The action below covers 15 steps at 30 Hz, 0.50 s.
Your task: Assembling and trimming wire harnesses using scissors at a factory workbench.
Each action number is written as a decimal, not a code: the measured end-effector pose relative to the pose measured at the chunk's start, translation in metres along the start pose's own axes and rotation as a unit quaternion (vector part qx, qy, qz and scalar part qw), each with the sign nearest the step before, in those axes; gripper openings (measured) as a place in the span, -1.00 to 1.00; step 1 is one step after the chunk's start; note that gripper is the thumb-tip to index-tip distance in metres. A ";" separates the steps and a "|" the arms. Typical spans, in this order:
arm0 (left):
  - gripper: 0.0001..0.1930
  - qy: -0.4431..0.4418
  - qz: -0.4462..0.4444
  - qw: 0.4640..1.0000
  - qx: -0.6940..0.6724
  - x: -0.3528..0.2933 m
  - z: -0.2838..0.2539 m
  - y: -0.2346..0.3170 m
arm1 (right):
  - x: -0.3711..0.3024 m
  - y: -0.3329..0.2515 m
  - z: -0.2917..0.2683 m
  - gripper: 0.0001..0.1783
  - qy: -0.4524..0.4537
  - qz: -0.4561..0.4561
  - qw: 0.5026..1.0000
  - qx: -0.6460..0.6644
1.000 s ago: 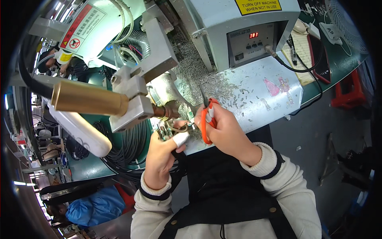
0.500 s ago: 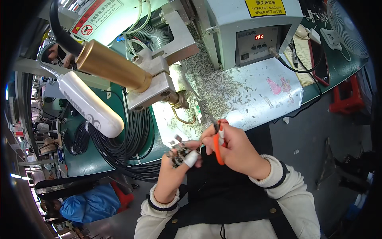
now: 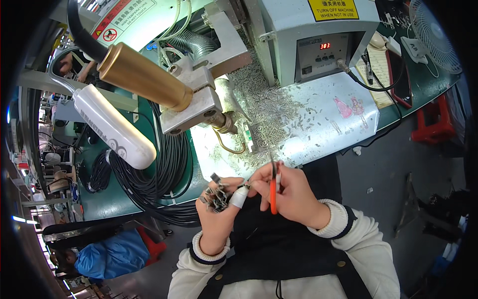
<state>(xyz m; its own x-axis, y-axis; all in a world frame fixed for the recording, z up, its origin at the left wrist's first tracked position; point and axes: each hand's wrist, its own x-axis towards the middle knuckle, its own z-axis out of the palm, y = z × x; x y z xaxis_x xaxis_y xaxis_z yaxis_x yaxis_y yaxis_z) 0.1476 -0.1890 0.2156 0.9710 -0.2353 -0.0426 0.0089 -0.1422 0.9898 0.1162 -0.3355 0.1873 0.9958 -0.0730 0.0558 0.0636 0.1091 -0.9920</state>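
My left hand, a white cover on its thumb, is closed around a bunch of small metal pieces that stick up from the palm. At its thumb tip, a tiny end is pinched, too small to make out. My right hand meets it there with thumb and forefinger. The same right hand carries orange-handled scissors in its palm, the dark blades pointing away from me. Both hands are above my black apron, just off the table's near edge.
Ahead stands a machine with a gold cylinder on a metal clamp. Many small metal bits cover the white sheet. A white lamp hangs over coiled black cable. Right of these is a grey control box. At lower left, a person in blue sits.
The scissors have swung from slanted to nearly upright in my right hand, which has shifted slightly left and down. My left hand has turned, showing the metal pieces more sharply.
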 end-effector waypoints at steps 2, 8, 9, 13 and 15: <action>-0.88 0.001 0.022 0.999 0.034 0.000 0.000 -0.001 | -0.002 -0.002 0.002 -0.75 -0.022 0.152 0.980 0.130; -0.82 0.012 0.081 0.990 0.117 -0.003 -0.003 -0.018 | -0.003 -0.016 -0.003 -0.71 0.110 -0.113 0.986 -0.048; -0.80 0.030 0.068 0.993 0.095 -0.003 -0.003 -0.020 | -0.003 -0.019 -0.005 -0.71 0.139 -0.066 0.987 0.056; -0.77 -0.010 0.018 0.996 0.083 -0.007 -0.001 -0.009 | 0.000 -0.012 -0.009 -0.71 0.037 -0.158 0.963 -0.214; -0.77 -0.017 0.028 0.997 0.075 -0.006 -0.001 -0.011 | 0.001 -0.007 -0.008 -0.70 0.030 -0.186 0.953 -0.235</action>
<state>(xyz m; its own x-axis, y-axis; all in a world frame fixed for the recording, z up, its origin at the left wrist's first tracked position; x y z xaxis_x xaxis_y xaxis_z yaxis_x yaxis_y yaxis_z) 0.1417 -0.1852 0.2051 0.9603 -0.2789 0.0051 -0.0834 -0.2697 0.9593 0.1157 -0.3444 0.1932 0.9032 -0.0784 0.4220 0.3615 -0.3914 -0.8463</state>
